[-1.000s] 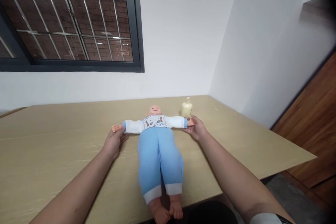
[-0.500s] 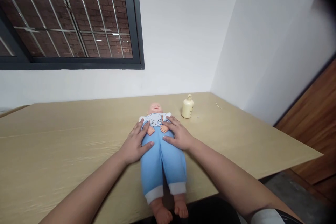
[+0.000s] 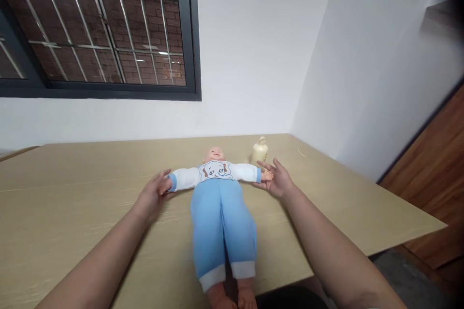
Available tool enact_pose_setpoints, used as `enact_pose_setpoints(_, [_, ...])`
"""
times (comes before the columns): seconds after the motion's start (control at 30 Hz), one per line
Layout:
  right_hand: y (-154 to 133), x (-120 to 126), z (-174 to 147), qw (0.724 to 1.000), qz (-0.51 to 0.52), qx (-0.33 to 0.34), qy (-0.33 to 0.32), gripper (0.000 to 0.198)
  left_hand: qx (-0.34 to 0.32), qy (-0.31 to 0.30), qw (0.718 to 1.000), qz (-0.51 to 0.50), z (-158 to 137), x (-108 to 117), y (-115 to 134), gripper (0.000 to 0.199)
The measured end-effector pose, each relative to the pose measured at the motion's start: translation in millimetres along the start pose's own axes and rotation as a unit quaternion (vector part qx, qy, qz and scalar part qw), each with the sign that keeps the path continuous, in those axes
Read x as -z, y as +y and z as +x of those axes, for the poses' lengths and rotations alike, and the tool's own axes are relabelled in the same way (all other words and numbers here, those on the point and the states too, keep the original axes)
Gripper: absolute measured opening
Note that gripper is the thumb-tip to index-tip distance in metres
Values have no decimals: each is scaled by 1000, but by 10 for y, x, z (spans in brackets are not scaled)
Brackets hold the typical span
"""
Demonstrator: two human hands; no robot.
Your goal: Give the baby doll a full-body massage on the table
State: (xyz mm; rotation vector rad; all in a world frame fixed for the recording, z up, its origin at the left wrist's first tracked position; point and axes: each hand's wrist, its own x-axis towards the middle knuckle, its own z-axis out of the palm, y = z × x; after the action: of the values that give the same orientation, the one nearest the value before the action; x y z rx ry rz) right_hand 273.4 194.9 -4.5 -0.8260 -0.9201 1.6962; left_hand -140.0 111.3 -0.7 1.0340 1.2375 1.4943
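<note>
A baby doll (image 3: 219,207) lies face up, its feet toward me, in blue trousers and a white top with an elephant face. Both its arms are stretched straight out sideways. My left hand (image 3: 154,193) is closed around the doll's hand on the left, just past the blue cuff. On the right, my right hand (image 3: 279,179) cradles the doll's other hand; its fingers reach under and behind it, with the thumb raised. Just behind that hand stands a cream pump bottle (image 3: 260,149), its lower part partly covered by my fingers.
The tan-covered table (image 3: 108,222) meets a white wall (image 3: 246,48) at the back. A barred window (image 3: 145,24) is at upper left. A thin pale strip (image 3: 300,152) lies right of the bottle. Wooden panelling (image 3: 431,164) stands beyond the table's right edge.
My hands have gone from lying on the doll's hips and sides out to its hands. The doll's arms, earlier bent in at its waist, now extend sideways. The view has shifted slightly.
</note>
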Motion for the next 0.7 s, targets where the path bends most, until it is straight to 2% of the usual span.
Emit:
enact_pose_setpoints(0.1, [-37, 132, 25, 998, -12, -58, -18, 69, 109, -27, 990, -88, 68, 151, 44, 53])
enact_pose_setpoints(0.17, [-17, 107, 39, 998, -49, -35, -21, 72, 128, -12, 986, -107, 75, 176, 58, 55])
enact_pose_setpoints(0.23, [17, 11, 41, 995, -92, 25, 5, 74, 92, -2, 989, -116, 43, 132, 71, 56])
enact_pose_setpoints(0.27, [38, -55, 34, 991, -116, 60, 17, 74, 60, -13, 992, -113, 14, 87, 77, 57])
enact_pose_setpoints(0.33, [95, -202, 7, 975, -183, 125, -3, 72, -22, -62, 995, -76, -62, -35, 80, 57])
enact_pose_setpoints(0.4, [175, -353, -35, 944, -265, 187, -58, 66, -95, -121, 988, 18, -149, -179, 67, 59])
enact_pose_setpoints(0.47, [270, -495, -82, 897, -350, 252, -97, 57, -158, -156, 963, 156, -225, -317, 33, 64])
enact_pose_setpoints(0.53, [354, -618, -130, 840, -434, 309, -104, 51, -213, -170, 912, 307, -276, -428, -14, 72])
enact_pose_setpoints(0.6, [406, -712, -173, 781, -512, 343, -104, 46, -265, -170, 849, 424, -296, -500, -59, 78])
enact_pose_setpoints(0.67, [424, -768, -206, 739, -562, 358, -100, 45, -299, -168, 805, 484, -291, -530, -95, 79])
enact_pose_setpoints(0.7, [424, -781, -215, 728, -574, 360, -99, 46, -308, -168, 795, 495, -284, -531, -108, 78])
